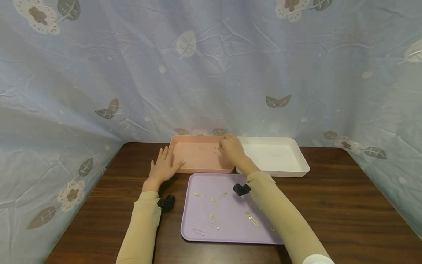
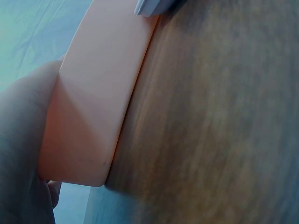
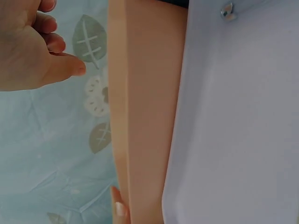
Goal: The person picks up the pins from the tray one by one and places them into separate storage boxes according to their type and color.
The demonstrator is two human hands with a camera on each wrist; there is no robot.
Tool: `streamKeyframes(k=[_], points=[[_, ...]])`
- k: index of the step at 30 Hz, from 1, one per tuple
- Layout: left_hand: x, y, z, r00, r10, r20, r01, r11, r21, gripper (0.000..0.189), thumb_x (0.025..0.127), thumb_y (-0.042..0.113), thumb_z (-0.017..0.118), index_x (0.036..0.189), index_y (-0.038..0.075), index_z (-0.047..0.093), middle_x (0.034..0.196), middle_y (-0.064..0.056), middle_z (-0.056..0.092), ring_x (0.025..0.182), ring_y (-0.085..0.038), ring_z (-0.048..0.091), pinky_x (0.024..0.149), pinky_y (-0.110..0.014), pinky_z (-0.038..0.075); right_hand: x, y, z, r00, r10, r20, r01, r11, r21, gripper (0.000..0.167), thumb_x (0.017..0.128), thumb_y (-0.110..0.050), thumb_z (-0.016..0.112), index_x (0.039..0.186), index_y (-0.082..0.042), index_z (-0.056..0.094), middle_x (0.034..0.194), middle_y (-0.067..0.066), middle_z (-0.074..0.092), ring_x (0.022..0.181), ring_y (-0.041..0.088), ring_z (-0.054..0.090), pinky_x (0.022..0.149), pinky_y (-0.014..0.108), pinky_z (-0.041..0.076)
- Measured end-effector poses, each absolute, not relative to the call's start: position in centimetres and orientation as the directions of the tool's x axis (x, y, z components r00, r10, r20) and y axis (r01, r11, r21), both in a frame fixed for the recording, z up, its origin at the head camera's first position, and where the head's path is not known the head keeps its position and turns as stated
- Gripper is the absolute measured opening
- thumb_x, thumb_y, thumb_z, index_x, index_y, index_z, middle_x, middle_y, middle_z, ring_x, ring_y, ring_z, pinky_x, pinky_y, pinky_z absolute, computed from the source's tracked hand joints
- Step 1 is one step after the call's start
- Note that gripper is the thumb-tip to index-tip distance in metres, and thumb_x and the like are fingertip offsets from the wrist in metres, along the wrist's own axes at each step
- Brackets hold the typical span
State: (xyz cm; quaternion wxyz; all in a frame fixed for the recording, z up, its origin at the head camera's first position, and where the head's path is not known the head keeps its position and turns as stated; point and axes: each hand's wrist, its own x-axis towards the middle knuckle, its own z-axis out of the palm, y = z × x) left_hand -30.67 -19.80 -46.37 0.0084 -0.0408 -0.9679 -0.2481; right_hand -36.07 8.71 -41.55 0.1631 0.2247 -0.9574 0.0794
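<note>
My left hand (image 1: 162,165) lies with spread, straight fingers against the left side of the peach tray (image 1: 188,158), its thumb over the near corner. In the left wrist view the hand (image 2: 23,130) touches the tray's outer wall (image 2: 93,107). My right hand (image 1: 232,147) hovers over the peach tray's right end. Its fingers are loosely curled in the right wrist view, with a gap between thumb (image 3: 70,67) and fingertips, and nothing shows between them. A few small silver safety pins (image 1: 207,149) lie inside the peach tray.
A lilac tray (image 1: 227,179) nearer me holds several gold safety pins (image 1: 254,221) and silver safety pins (image 1: 198,231); my right forearm crosses it. A white tray (image 1: 275,171) stands right of the peach one. Behind the wooden table (image 1: 346,205) hangs a patterned curtain (image 1: 211,91).
</note>
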Motion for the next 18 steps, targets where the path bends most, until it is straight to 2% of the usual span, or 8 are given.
streamKeyframes(k=[7, 13, 18], points=[[-30.8, -20.0, -46.5, -0.996, 0.079, 0.049, 0.093, 0.875, 0.474, 0.095, 0.091, 0.071, 0.042, 0.158, 0.017, 0.003, 0.165, -0.013, 0.001, 0.152, -0.037, -0.002, 0.11, -0.076, 0.005, -34.4, 9.6, -40.9, -0.825, -0.414, 0.384, -0.483, 0.87, -0.101, 0.014, 0.089, -0.018, 0.07, 0.081, -0.008, 0.064, 0.108, 0.012, 0.067, 0.104, 0.03, 0.058, 0.092, 0.042, 0.05], [-30.7, -19.9, -46.6, -0.996, 0.084, 0.041, 0.093, 0.869, 0.486, 0.093, 0.091, 0.071, 0.042, 0.157, 0.026, -0.006, 0.165, -0.014, 0.001, 0.152, -0.037, -0.003, 0.109, -0.077, 0.004, -32.7, 10.5, -41.0, -0.82, -0.406, 0.403, -0.489, 0.863, -0.126, 0.013, 0.087, -0.017, 0.072, 0.08, -0.009, 0.065, 0.098, 0.008, 0.064, 0.089, 0.027, 0.054, 0.08, 0.038, 0.047], [-30.6, -19.9, -46.5, -0.995, 0.08, 0.054, 0.096, 0.866, 0.491, 0.095, 0.09, 0.072, 0.043, 0.158, 0.024, -0.003, 0.165, -0.014, 0.003, 0.152, -0.037, 0.0, 0.109, -0.077, 0.005, -31.4, 11.3, -41.1, -0.842, -0.371, 0.392, -0.462, 0.871, -0.168, 0.013, 0.086, -0.018, 0.072, 0.078, -0.01, 0.065, 0.086, 0.005, 0.059, 0.082, 0.024, 0.05, 0.07, 0.036, 0.044]])
